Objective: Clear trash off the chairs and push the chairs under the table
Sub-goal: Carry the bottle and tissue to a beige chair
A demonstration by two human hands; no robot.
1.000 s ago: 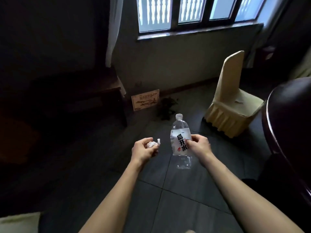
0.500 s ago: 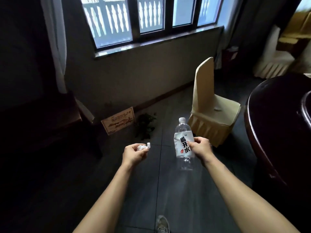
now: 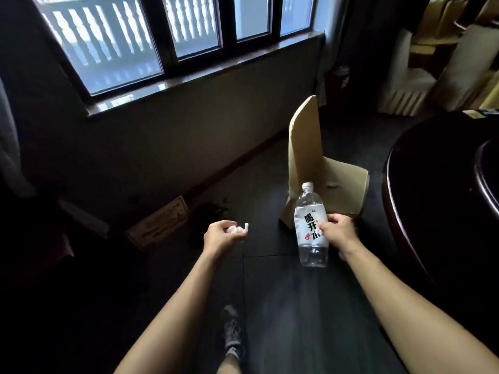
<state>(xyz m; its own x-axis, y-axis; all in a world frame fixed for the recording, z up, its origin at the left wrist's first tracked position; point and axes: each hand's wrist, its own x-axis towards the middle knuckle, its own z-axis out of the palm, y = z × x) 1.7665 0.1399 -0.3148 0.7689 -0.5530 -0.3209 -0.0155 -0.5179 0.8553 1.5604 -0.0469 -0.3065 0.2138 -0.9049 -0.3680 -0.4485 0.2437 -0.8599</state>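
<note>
Already both hands carry trash. The right hand point(image 3: 336, 230) is wrapped around the labelled middle of a clear plastic water bottle point(image 3: 310, 228), held upright in the air over the dark floor tiles point(image 3: 283, 292), white cap up and base down, so its long axis runs nearly vertical with a slight lean. It looks close to empty, so I judge it light, thin-walled and easy to dent; the label band is the sensible place to hold it, since bare plastic would be slicker. The left hand point(image 3: 221, 236) is curled around a small crumpled white scrap point(image 3: 237, 229), probably tissue or a wrapper, though it is too small to name surely; it is soft and weightless and only needs pinching.

Just beyond the bottle stands a chair in a tan fabric cover point(image 3: 318, 168), its tall back toward the window point(image 3: 151, 41) and its seat facing the round dark wooden table point(image 3: 432, 184) to the right, standing apart from the table's edge. A small pale object point(image 3: 332, 185) lies on the seat, likely more trash to lift. The chair should be pushed by its back, seat-first toward the table; the loose cover may slip under the palm. More covered chairs point(image 3: 421, 76) stand in the far corner.
</note>
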